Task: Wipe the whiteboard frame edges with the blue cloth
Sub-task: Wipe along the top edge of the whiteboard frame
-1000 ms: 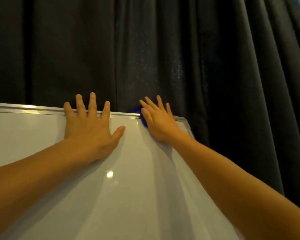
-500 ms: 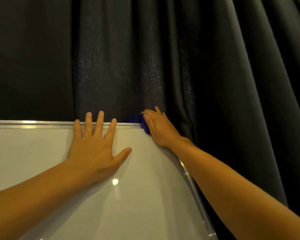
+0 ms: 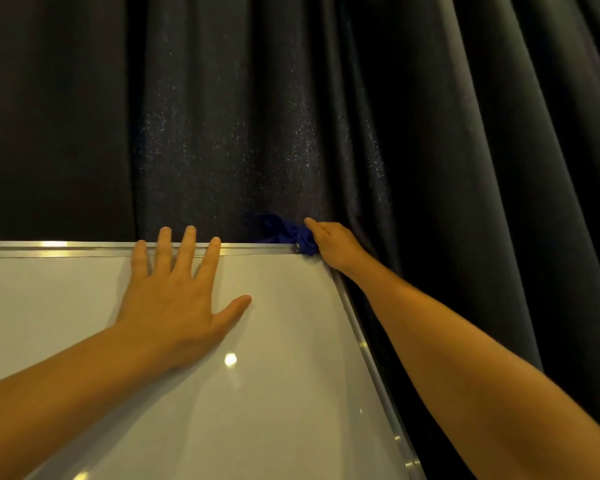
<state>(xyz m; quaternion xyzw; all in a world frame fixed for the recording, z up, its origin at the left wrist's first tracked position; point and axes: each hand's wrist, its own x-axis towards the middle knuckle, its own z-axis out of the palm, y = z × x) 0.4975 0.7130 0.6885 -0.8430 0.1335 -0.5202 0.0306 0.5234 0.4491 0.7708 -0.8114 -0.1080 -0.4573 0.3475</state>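
Left hand (image 3: 174, 299) flat on the whiteboard (image 3: 66, 306), fingers spread wide, holding nothing; fingertips lie across the top frame (image 3: 84, 251), thumb points toward 3 o'clock. Right hand (image 3: 333, 245) sits at the board's top-right corner, fingers curled tight on the blue cloth (image 3: 291, 233). Cloth is bunched, pressed on the corner where the top frame meets the right frame (image 3: 368, 351); part of it sticks out toward 9 o'clock along and above the top frame. Cloth is at 3 o'clock from the left fingertips, well apart. Dark curtain (image 3: 465, 133) hangs behind the board. Light glare spot (image 3: 230, 359) on the board at 5 o'clock from the left hand.
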